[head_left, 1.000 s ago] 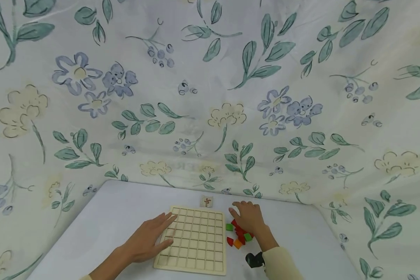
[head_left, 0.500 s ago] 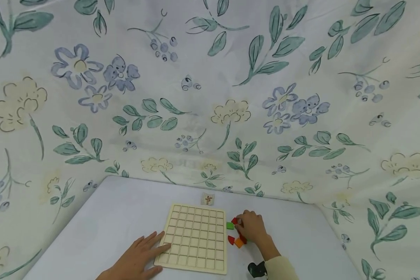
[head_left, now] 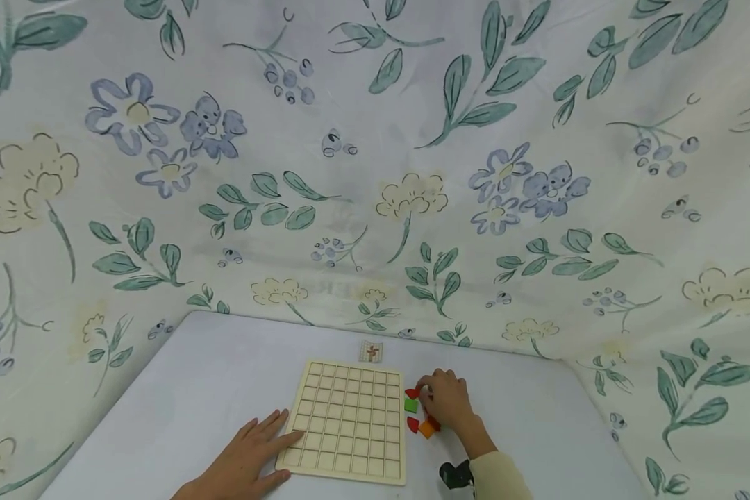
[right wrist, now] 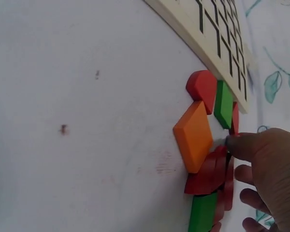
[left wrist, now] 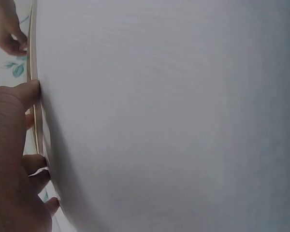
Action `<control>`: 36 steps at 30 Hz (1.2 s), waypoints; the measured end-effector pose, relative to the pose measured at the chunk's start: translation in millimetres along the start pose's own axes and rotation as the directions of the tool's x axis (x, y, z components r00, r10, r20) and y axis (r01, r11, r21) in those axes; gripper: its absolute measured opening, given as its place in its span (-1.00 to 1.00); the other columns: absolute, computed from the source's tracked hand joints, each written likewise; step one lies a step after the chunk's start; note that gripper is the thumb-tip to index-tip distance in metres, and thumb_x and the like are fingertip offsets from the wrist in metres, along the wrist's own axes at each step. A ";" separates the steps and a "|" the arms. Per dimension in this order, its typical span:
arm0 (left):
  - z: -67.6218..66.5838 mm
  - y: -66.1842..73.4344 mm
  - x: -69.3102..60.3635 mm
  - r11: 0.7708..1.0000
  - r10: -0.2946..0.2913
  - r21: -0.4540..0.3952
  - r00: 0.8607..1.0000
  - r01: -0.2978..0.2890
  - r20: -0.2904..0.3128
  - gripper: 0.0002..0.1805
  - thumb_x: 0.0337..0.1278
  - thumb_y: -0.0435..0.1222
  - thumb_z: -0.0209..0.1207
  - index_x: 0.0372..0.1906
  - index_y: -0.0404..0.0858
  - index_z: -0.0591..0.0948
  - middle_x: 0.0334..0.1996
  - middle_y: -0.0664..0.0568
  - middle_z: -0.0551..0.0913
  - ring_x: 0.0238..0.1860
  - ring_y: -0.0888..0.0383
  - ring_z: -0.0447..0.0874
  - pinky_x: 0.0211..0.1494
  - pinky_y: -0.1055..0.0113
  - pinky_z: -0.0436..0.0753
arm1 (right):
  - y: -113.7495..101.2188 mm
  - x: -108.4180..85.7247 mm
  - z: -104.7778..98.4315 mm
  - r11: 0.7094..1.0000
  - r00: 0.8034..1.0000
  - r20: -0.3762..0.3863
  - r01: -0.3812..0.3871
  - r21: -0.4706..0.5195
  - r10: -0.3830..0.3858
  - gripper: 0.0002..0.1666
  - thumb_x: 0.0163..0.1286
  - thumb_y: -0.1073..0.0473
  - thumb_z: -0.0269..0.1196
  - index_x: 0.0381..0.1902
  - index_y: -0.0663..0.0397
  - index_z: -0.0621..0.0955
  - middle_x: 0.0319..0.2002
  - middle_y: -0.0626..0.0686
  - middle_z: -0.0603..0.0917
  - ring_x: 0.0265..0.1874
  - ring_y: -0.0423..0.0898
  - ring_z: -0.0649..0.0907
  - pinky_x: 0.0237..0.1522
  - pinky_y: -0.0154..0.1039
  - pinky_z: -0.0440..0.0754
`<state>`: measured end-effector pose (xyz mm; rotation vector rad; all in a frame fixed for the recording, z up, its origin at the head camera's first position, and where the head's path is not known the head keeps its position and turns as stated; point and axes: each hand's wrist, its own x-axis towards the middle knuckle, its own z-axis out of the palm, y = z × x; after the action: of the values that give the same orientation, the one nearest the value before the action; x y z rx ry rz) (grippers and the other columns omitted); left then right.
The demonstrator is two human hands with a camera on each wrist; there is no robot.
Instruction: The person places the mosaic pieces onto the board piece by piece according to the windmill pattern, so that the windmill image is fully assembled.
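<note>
My left hand (head_left: 244, 451) lies spread at the near left corner of a pale wooden grid board (head_left: 350, 417), its index finger on the board's edge. In the left wrist view its fingertips (left wrist: 33, 92) meet the board's rim. Right of the board, my right hand (head_left: 448, 399) is bent over a pile of coloured blocks. Its thumb and fingertips are at a red block (head_left: 412, 393), seemingly pinching it; the fingers partly hide the contact. Beside it lie a green block (right wrist: 224, 104), a round-edged red block (right wrist: 202, 89) and an orange diamond-shaped block (right wrist: 193, 137).
Several more red blocks (right wrist: 208, 171) and another green block (right wrist: 203, 212) lie under and beside the right hand. A small patterned card (head_left: 371, 351) sits behind the board. A black object (head_left: 455, 476) is by the right sleeve. Floral cloth (head_left: 350, 173) hangs behind the white table (head_left: 237, 361).
My left hand drew back from over the board to its near left corner. The right hand came down onto the blocks, then shifted slightly left with a red block at its fingertips.
</note>
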<state>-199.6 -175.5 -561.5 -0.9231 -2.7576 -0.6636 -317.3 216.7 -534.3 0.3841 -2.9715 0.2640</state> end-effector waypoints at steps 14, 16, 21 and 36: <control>-0.5 -1.2 0.6 1.000 0.005 0.004 1.000 -0.005 -0.009 -0.34 0.26 0.20 0.10 0.31 -0.09 0.51 0.34 -0.31 0.38 0.32 -0.30 0.33 0.20 -0.39 0.31 | -5.5 6.3 -0.5 0.981 0.998 0.058 -0.010 0.193 -0.001 -0.84 0.22 0.03 0.43 -0.35 -0.05 0.70 -0.47 -0.19 0.54 -0.41 -0.16 0.47 -0.32 -0.16 0.46; 0.5 -1.9 0.0 1.000 0.015 0.015 1.000 -0.015 -0.024 -0.35 0.26 0.19 0.11 0.31 -0.09 0.51 0.33 -0.30 0.39 0.32 -0.29 0.34 0.20 -0.37 0.33 | -6.8 7.2 -3.6 0.964 0.998 0.066 -0.018 0.266 0.000 -0.84 0.21 0.09 0.43 -0.36 -0.02 0.66 -0.48 -0.17 0.55 -0.46 -0.17 0.49 -0.37 -0.20 0.52; 3.0 -1.8 -1.9 1.000 0.011 0.000 0.999 -0.011 -0.045 -0.36 0.23 0.19 0.14 0.29 -0.08 0.53 0.32 -0.28 0.41 0.30 -0.29 0.36 0.18 -0.38 0.34 | -17.7 15.0 -7.0 0.897 0.998 0.034 0.037 0.441 -0.058 -0.91 0.23 0.26 0.40 -0.32 0.12 0.68 -0.46 -0.11 0.62 -0.51 -0.19 0.54 -0.49 -0.30 0.59; 6.9 -1.5 -3.4 1.000 0.005 -0.008 0.995 -0.006 -0.102 -0.38 0.20 0.19 0.16 0.27 -0.02 0.54 0.31 -0.21 0.45 0.29 -0.27 0.38 0.17 -0.37 0.35 | -91.0 46.6 5.2 0.821 0.987 -0.011 0.142 0.553 -0.163 -0.92 0.21 0.38 0.38 -0.30 0.27 0.74 -0.42 0.01 0.71 -0.44 -0.15 0.66 -0.41 -0.29 0.65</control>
<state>-197.9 -175.2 -569.1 -0.8726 -2.6642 -0.7010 -338.6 117.9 -518.1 0.6883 -2.8182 1.1197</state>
